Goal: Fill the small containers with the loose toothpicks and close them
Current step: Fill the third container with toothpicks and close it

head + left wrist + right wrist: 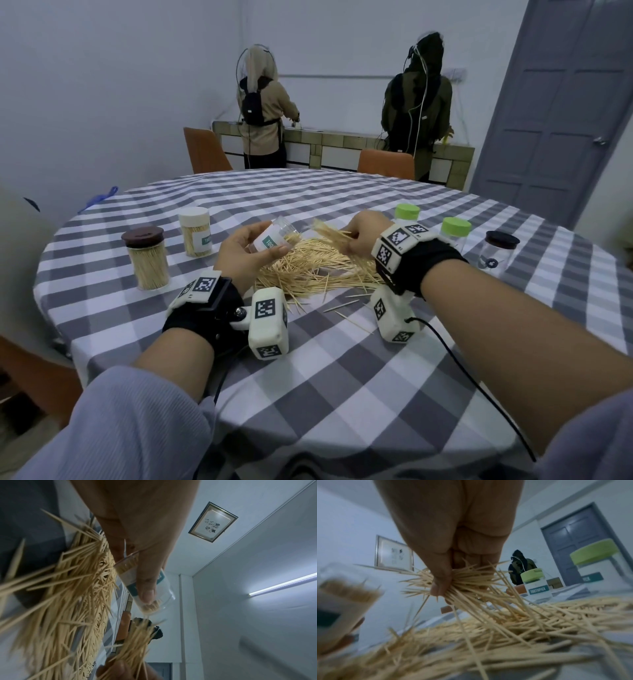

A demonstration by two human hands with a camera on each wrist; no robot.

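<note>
Above the checked tablecloth, from the head camera: left hand gripping a tilted clear container, mouth toward the right hand, which clutches a toothpick bunch over the loose pile. From the left wrist: thumb pressed on the container's label, toothpicks partly filling it. From the right wrist: fingers curled tight round the bunch, just above the pile.

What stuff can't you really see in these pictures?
- Label on the open jar: head view, left hand covers part.
- Right hand fingers: head view, hidden behind the toothpick bundle.
- Open jar: right wrist view, blurred at the left edge.
- Dark-lid jar's contents: too small.
</note>
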